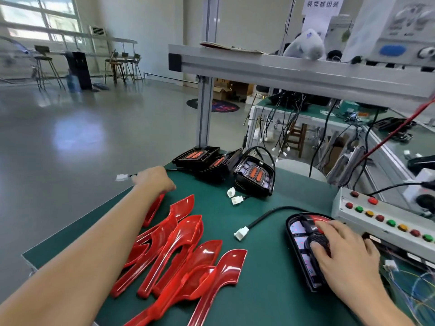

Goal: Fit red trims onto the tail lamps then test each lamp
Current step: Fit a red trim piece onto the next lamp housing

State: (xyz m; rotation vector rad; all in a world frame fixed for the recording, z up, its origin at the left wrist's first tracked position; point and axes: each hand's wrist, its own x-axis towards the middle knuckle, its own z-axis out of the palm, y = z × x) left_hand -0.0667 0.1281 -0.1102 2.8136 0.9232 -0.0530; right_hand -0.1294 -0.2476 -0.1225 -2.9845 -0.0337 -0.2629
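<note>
Several red trims [183, 243] lie in a loose pile on the green mat [254, 267] at the front left. My left hand [154, 180] reaches to the mat's far left edge, over the end of the farthest trim and beside a white connector [122, 177] on a black cable. Its fingers are hidden. My right hand [341, 252] presses with spread fingers on a black tail lamp [299, 245] lying face up at the right, with a red trim at its top end. That lamp's cable ends in a loose white plug [241, 232].
Three more black tail lamps [255, 177] stand at the back of the mat, with white plugs [235, 196] beside them. A grey control box [376, 217] with coloured buttons sits at the right. An aluminium frame post [204, 109] rises behind, and loose wires lie at the right.
</note>
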